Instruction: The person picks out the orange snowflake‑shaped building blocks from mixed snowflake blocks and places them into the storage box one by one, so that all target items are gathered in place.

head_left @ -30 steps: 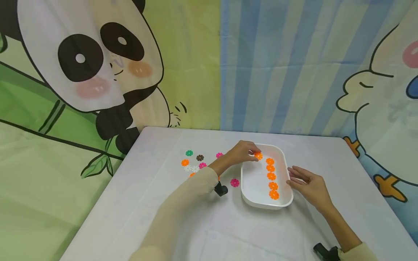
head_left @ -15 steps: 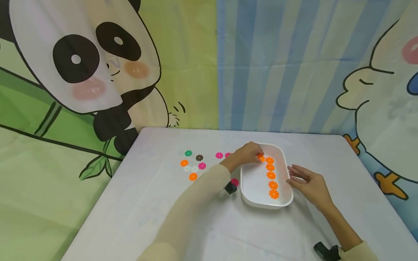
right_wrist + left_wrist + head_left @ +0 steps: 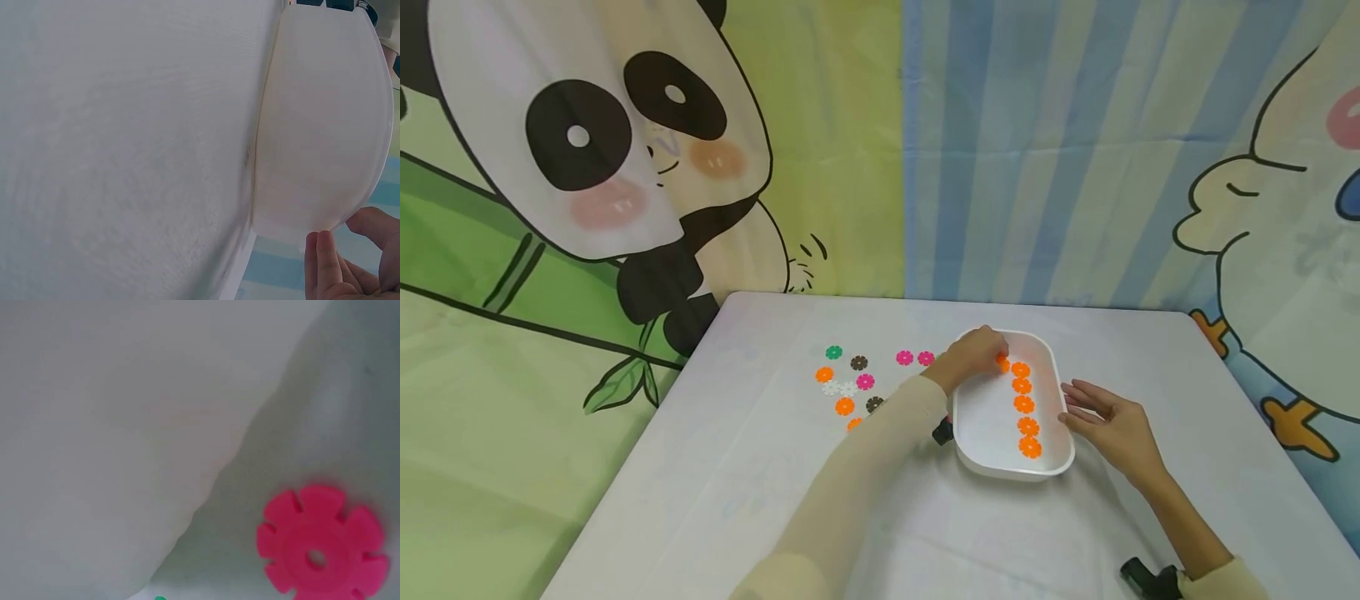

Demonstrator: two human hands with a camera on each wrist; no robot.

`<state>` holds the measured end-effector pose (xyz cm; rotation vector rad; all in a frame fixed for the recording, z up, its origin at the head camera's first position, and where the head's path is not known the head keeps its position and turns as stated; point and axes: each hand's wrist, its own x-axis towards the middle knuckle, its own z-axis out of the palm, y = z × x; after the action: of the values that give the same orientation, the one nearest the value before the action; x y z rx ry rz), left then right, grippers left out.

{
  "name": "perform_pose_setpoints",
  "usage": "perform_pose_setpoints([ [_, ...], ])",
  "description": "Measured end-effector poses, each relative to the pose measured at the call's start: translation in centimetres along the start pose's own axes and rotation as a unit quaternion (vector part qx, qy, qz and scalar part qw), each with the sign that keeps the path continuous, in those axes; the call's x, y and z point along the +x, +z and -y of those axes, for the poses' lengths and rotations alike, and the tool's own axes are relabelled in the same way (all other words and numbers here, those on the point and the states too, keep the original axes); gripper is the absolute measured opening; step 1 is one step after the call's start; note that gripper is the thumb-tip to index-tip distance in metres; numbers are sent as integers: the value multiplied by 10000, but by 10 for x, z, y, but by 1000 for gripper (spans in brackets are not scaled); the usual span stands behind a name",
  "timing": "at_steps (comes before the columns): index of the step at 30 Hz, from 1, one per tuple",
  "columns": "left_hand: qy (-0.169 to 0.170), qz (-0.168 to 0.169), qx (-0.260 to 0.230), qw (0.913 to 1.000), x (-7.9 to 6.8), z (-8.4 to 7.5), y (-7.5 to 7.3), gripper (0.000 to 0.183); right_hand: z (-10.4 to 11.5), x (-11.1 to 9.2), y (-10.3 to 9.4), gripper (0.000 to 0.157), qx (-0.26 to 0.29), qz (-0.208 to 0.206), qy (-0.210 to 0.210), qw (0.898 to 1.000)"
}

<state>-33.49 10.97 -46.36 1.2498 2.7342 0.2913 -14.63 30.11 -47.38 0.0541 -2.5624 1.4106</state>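
Observation:
A white tray (image 3: 988, 450) stands on the table, with a column of several orange flower-shaped discs (image 3: 1024, 404) down its right half. My left hand (image 3: 976, 354) reaches over the tray's far left edge and pinches another orange flower-shaped disc (image 3: 1003, 364), partly hidden by the fingertips, beside the top of that column. Along the tray's right side, my right hand (image 3: 1108, 425) touches the outer wall with extended fingers, the thumb by the rim. In the right wrist view, the fingertips (image 3: 328, 250) meet the tray's wall (image 3: 319, 137). The left wrist view shows a pink flower-shaped disc (image 3: 312, 531) but no fingers.
Left of the tray, loose flower-shaped discs lie scattered on the white table (image 3: 700, 500): a green disc (image 3: 834, 352), a brown disc (image 3: 859, 362), pink discs (image 3: 905, 357), white discs (image 3: 831, 388) and orange discs (image 3: 845, 406). A printed curtain (image 3: 835, 167) hangs behind.
My left hand has moved a little right with the orange disc, bringing it closer to the column's top. My right hand stays at the tray's side.

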Motion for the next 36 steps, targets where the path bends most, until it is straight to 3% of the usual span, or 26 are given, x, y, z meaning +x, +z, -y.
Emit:
perform_pose_setpoints([
  [8,89,-50,704,9975,0,-5,2,11,1,0,0,67,35,23,79,10000],
  [23,-22,-105,904,9958,0,-2,6,8,2,-1,0,66,-100,-35,70,9999],
  [30,-77,-31,686,9976,-1,-2,3,8,3,0,0,65,-143,-66,51,9999],
  [36,98,-240,-37,9997,-5,3,-3,15,2,-2,-1,67,-140,-14,121,9998],
])
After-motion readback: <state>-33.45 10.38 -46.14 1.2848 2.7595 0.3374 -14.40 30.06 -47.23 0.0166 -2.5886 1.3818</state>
